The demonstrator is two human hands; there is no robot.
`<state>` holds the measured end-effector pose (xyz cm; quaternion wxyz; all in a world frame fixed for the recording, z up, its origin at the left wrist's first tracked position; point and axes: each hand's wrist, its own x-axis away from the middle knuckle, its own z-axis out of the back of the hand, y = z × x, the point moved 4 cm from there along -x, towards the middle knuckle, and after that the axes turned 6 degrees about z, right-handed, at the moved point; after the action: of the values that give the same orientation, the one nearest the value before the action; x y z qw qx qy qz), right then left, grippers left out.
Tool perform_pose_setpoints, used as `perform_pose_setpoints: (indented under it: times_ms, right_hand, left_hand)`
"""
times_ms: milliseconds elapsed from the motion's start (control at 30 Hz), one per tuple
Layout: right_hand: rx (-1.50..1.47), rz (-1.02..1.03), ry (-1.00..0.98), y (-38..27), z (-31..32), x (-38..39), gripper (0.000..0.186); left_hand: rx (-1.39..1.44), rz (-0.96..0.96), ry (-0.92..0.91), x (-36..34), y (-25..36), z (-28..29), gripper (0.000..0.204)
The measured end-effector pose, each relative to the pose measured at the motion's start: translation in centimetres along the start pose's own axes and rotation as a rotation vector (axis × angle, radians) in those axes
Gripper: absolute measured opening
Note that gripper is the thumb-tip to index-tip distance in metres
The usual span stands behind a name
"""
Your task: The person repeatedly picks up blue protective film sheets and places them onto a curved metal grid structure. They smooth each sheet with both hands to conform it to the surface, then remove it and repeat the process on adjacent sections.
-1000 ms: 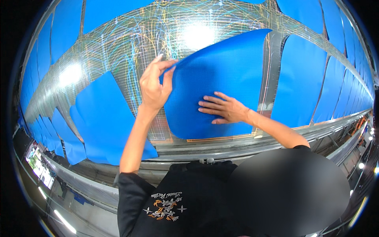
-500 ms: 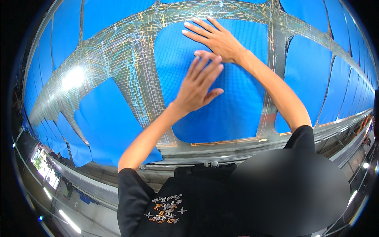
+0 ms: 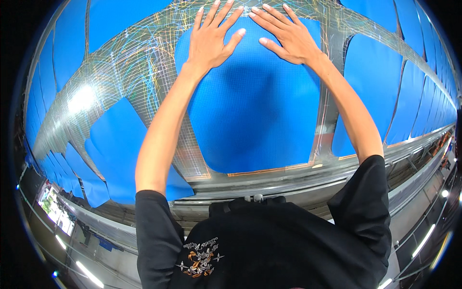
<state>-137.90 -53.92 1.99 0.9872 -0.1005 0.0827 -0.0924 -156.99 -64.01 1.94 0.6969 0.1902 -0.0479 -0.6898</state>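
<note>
A blue textured panel (image 3: 252, 125) lies flat in the middle of a long table (image 3: 120, 72) marked with many thin coloured lines and grids. My left hand (image 3: 214, 41) rests spread at the panel's upper left, its fingertips reaching to the far edge. My right hand (image 3: 284, 36) is spread likewise at the upper right, fingers pointing away from me along that edge. Both hands are open and hold nothing. A shadow falls across the middle of the panel.
More blue pieces (image 3: 368, 91) line the table on the right, on the far side (image 3: 125, 21) and at the left, where several loose sheets (image 3: 115, 149) overhang the near edge. A metal rail (image 3: 240, 185) runs along that edge, between my body and the panel.
The panel's raised upper-left edge now lies flat. My left hand has let go of it and both hands have moved up and apart onto the far part of the panel.
</note>
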Motion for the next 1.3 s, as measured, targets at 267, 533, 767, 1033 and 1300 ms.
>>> perform_pose_setpoints:
  times_ms: [267,533,767,1033,1300]
  right_hand:
    - [0.036,-0.502,0.206,-7.6,-0.3,1.6,0.071]
    - [-0.373,-0.034,-0.186,-35.6,-3.1,19.6,0.071]
    - [-0.403,-0.211,-0.176,-36.2,-3.1,21.7,0.074]
    - [0.050,-0.559,0.244,-11.0,-0.4,13.0,0.070]
    - [0.097,-0.630,0.248,-6.4,1.4,9.7,0.070]
  left_hand:
    - [-0.082,0.408,0.253,4.4,1.5,-0.4,0.068]
    - [-0.038,0.512,0.132,16.5,6.1,1.0,0.072]
    - [-0.067,0.469,0.041,21.0,7.5,1.5,0.077]
    - [-0.087,0.388,0.090,13.3,2.7,1.4,0.079]
    - [-0.089,0.333,0.163,8.2,-0.9,1.1,0.077]
